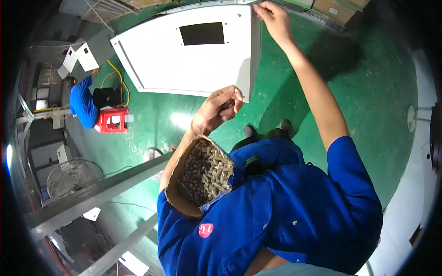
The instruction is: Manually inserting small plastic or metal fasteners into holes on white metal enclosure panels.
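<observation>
A white sheet-metal panel [156,60] with folded edges and a dark rectangular cutout stands in front of me. At its far right corner is my right hand [275,22], arm stretched out, fingertips pinched together against the edge; anything between them is too small to make out. My left hand [218,109] is curled palm up near the panel's lower right corner, thumb and fingers closed on something small that I cannot make out. In the crook of my left arm, against my body, rests an open cardboard box [174,186] full of small greyish cylindrical pieces [212,172].
On the left, a person in blue [84,102] sits on a red plastic stool [112,120] beside a yellow hose [123,85] and white panels [86,56]. Metal rails [101,191] cross the lower left, near a standing fan [73,177]. Cardboard boxes [338,10] stand at the far right.
</observation>
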Available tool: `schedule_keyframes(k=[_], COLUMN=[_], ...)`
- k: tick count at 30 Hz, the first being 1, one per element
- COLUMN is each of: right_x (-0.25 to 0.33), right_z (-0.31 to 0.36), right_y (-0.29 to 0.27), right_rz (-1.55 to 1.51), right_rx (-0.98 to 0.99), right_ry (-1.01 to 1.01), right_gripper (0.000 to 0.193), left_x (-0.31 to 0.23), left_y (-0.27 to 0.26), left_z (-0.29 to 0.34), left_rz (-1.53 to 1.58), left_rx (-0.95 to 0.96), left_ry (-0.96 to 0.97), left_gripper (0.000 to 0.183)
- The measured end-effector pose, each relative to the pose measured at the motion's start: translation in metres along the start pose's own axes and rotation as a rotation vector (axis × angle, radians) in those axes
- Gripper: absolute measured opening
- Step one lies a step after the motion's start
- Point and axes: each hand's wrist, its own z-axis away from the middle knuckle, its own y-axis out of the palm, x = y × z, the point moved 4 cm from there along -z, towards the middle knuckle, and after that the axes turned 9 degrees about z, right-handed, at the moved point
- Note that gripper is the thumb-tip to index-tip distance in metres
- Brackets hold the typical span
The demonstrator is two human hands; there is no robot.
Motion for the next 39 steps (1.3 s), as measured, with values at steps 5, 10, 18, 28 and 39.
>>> schedule_keyframes(k=[5,10,18,28,39], right_x=[0.001,0.076,0.087,-0.014,0.007], right_z=[-0.008,0.059,0.066,-0.013,-0.028], right_y=[-0.018,-0.034,-0.079,-0.091,-0.121], right_rz=[-0.023,-0.349,-0.453,-0.569,-0.064], right_rx=[0.172,0.775,0.895,0.041,-0.001], right_ry=[0.253,0.226,0.224,0.273,-0.2], right_gripper=[0.024,0.008,0.007,0.011,0.011], left_x=[0.004,0.01,0.028,0.046,0.037], left_y=[0.008,0.019,0.055,0.031,0.043], left_z=[-0.031,-0.049,-0.064,-0.041,-0.038], left_rz=[0.064,-0.014,-0.027,0.938,0.673], left_rx=[0.046,-0.116,-0.253,-0.448,-0.413], left_ry=[0.047,0.126,0.192,0.608,0.635], left_gripper=[0.031,0.036,0.03,0.025,0.025])
